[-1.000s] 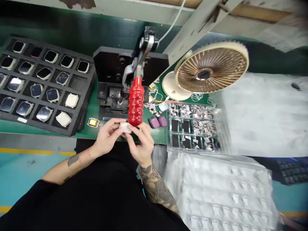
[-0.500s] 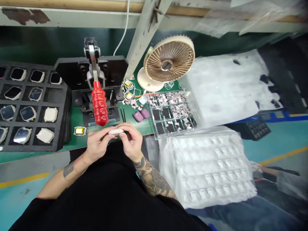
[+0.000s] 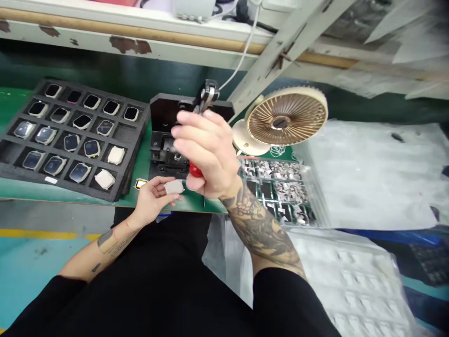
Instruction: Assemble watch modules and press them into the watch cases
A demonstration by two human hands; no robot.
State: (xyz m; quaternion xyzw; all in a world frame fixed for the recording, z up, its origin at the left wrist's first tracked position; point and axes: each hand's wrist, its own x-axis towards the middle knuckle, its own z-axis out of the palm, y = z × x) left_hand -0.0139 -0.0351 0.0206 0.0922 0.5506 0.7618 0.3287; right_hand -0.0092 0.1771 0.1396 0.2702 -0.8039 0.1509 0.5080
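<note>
My left hand pinches a flat beige watch case between thumb and fingers, just in front of the black clamping fixture. My right hand is wrapped round the red handle of the fixture's toggle clamp; most of the handle is hidden behind the fingers. A small open watch case with a yellow part lies on the green bench beside my left fingers.
A black foam tray of watches stands left of the fixture. To the right are a beige fan and a clear compartment box of small parts. Plastic-wrapped trays sit at the lower right.
My right hand has let go of the watch case and moved up onto the red handle. The left hand now holds the case alone, tilted flat side up. The view has swung left.
</note>
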